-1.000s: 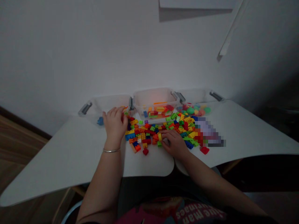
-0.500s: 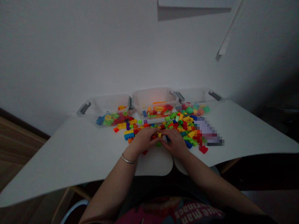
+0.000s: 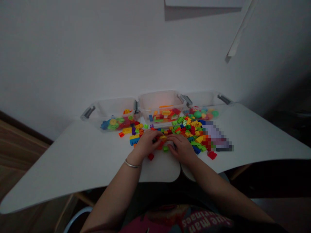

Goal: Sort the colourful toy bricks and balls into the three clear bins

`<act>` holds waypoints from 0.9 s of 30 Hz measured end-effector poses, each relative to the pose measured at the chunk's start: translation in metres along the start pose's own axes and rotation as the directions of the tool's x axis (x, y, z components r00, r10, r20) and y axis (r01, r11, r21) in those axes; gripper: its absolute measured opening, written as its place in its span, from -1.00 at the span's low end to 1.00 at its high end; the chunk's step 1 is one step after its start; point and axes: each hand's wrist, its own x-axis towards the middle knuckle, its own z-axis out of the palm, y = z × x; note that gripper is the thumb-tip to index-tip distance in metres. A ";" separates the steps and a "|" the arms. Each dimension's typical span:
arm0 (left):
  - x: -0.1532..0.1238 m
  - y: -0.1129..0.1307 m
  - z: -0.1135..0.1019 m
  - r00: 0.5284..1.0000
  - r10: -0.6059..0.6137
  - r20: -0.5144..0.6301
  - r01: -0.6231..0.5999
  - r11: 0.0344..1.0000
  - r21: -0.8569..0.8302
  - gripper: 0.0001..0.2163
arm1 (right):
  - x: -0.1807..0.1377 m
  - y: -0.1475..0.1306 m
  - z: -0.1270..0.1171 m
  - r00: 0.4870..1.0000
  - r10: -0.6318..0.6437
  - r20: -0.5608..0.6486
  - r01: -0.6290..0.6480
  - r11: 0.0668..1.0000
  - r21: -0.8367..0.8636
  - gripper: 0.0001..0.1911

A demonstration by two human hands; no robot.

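Note:
A heap of small coloured building bricks (image 3: 187, 131) lies on the white table (image 3: 80, 161) in front of three clear bins. My left hand (image 3: 145, 144), with a silver bracelet on the wrist, rests on the near edge of the heap, fingers curled over a few bricks. My right hand (image 3: 181, 147) lies beside it, fingers curled too. The fingertips of both hands meet at a small yellow and orange brick (image 3: 162, 138). A green brick (image 3: 166, 149) sits between the two hands, and a red brick (image 3: 151, 156) lies just under my left hand.
The left bin (image 3: 97, 108) holds round toy pieces, the middle bin (image 3: 160, 98) bricks, the right bin (image 3: 209, 98) coloured balls. A red brick (image 3: 212, 155) lies alone to the right. A blurred patch (image 3: 218, 137) covers part of the heap. The table's near edge curves inward at my body.
My left hand came from the left bin's front down to the heap's near edge and joined my right hand. Both hands then shifted slightly around the small yellow and orange brick.

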 end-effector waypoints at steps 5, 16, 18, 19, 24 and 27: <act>-0.001 -0.005 -0.002 0.987 -0.117 -0.112 0.109 0.991 -0.079 -0.82 | 0.001 0.005 -0.022 0.985 0.143 -0.100 -0.167 0.943 -0.288 -0.78; -0.002 -0.008 -0.005 0.949 -0.245 -0.198 0.226 0.968 -0.111 -0.79 | -0.012 0.035 -0.014 0.976 0.188 -0.107 -0.214 0.913 -0.347 -0.72; -0.002 -0.008 -0.006 0.948 -0.236 -0.215 0.221 0.971 -0.093 -0.78 | -0.012 0.037 -0.009 0.974 0.199 -0.106 -0.224 0.915 -0.336 -0.70; -0.002 -0.007 -0.006 0.948 -0.227 -0.223 0.213 0.973 -0.083 -0.78 | -0.011 0.038 -0.007 0.973 0.205 -0.103 -0.228 0.915 -0.333 -0.69; 0.000 -0.004 -0.007 0.957 -0.174 -0.232 0.170 0.985 -0.035 -0.82 | -0.009 0.038 -0.005 0.964 0.254 -0.075 -0.264 0.907 -0.329 -0.63; 0.000 -0.005 -0.006 0.953 -0.175 -0.246 0.165 0.984 -0.064 -0.81 | -0.008 0.040 -0.004 0.970 0.236 -0.061 -0.242 0.907 -0.344 -0.63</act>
